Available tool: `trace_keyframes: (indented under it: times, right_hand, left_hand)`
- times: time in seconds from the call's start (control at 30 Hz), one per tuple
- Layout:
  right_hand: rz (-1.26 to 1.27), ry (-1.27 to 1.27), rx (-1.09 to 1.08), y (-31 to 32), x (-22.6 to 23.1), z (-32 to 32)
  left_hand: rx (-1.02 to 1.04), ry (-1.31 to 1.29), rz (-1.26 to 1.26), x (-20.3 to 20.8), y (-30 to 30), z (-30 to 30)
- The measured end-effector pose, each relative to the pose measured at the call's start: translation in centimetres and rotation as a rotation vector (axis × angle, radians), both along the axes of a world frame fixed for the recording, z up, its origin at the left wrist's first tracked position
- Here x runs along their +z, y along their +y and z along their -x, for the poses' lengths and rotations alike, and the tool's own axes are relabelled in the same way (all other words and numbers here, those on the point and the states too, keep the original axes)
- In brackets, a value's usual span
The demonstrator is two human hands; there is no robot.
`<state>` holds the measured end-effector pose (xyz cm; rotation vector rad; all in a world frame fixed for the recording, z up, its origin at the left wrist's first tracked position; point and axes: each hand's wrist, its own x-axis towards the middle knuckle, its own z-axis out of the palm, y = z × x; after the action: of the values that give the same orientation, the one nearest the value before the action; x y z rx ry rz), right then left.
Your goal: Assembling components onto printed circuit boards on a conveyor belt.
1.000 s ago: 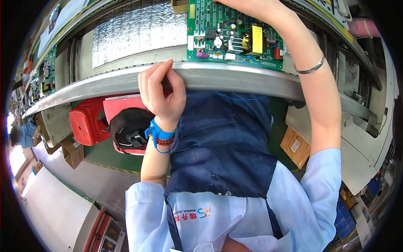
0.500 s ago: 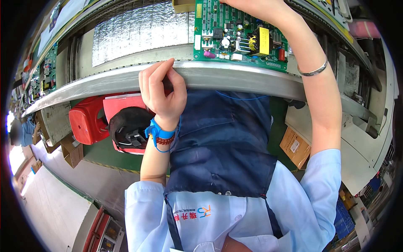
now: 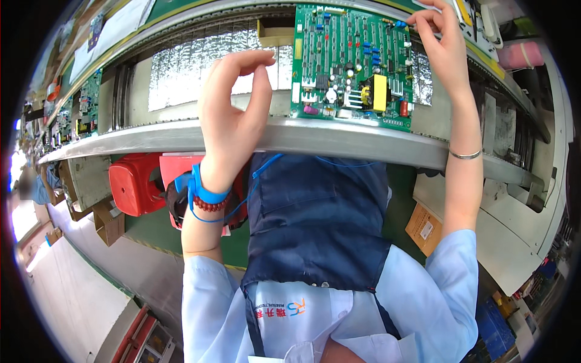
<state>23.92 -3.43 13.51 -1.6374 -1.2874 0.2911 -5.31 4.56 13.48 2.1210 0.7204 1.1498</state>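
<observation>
A green circuit board (image 3: 339,66), crowded with components, lies across the conveyor in front of me. A yellow transformer (image 3: 379,92) stands out near its front right, with a red component (image 3: 403,109) close by. My right hand (image 3: 445,45) is at the board's far right corner, its fingertips drawn together beside small blue parts (image 3: 400,25). Whatever they pinch is too small to tell. My left hand (image 3: 233,115) hovers left of the board over the front rail, thumb and forefinger curved and apart, holding nothing. It wears a blue wrist strap (image 3: 207,190) with a cord.
A metal rail (image 3: 339,138) runs between me and the board. Silver foil sheeting (image 3: 187,75) lies on the conveyor, with a small brown box (image 3: 275,32) at its back. More boards (image 3: 88,109) stand far left. A red stool (image 3: 136,184) is below the rail.
My left hand has lifted off the front rail and opened, moving farther over the conveyor. My right hand has shifted right, uncovering the board's far part. The whole view has tilted slightly.
</observation>
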Motion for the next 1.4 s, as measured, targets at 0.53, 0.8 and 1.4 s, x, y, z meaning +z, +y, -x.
trace_keyframes:
  times: [0.53,0.8,1.4]
  right_hand:
    - [-0.03,0.018,-0.038,-1.8,-3.1,-1.8]
    - [-0.027,0.043,-0.038,-1.7,-2.9,-2.3]
    - [-0.031,-0.028,-0.102,-1.4,-2.7,-1.5]
  left_hand:
    - [-0.279,0.348,-0.381,-2.4,6.6,-6.7]
    - [-0.289,0.381,-0.456,-2.0,6.7,-8.2]
    - [-0.304,0.291,-0.418,-2.7,6.5,-9.8]
